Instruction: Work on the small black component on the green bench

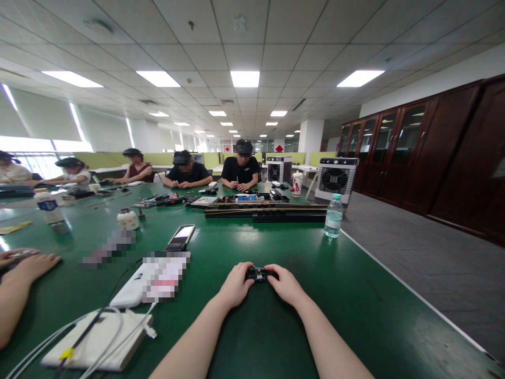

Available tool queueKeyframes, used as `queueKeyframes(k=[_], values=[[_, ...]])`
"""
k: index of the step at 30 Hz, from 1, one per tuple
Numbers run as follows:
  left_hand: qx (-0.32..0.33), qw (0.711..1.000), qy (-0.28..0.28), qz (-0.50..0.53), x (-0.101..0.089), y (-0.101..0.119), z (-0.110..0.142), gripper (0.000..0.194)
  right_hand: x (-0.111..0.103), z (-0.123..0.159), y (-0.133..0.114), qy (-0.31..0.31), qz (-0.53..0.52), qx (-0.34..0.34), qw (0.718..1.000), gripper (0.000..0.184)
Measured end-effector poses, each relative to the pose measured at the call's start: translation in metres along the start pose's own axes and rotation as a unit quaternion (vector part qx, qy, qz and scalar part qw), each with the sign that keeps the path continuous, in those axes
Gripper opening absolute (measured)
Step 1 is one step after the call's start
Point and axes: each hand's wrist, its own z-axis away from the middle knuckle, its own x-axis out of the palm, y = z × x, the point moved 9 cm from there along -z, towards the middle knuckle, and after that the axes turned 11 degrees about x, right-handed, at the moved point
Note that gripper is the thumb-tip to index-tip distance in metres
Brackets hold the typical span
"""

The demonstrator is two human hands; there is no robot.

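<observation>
A small dark object with pale, shiny parts (259, 274) is held low over the green table (221, 245), between my two hands. Its exact kind is too small to make out. My left hand (237, 284) grips its left end, thumb in front and fingers behind. At the right end, my right hand (286, 284) closes on it in the same way. Both forearms reach in from the bottom of the view. My fingers cover the object's two ends.
A water bottle (333, 217) stands at the right edge. Left of me lie a phone (180, 238), a white power bank (132, 287) and a white box (97, 342) with cables. A co-worker's hands (29, 263) are at far left. Dark rails (272, 213) lie ahead; co-workers sit beyond.
</observation>
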Motion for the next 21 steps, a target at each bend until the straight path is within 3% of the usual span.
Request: queueKeyframes(k=[21], values=[[-0.008,1.000,0.011,0.019,0.0011,-0.0051,0.0003,0.041,-0.0021,0.0023,-0.0039,-0.002,-0.010,0.002,1.000,0.032]])
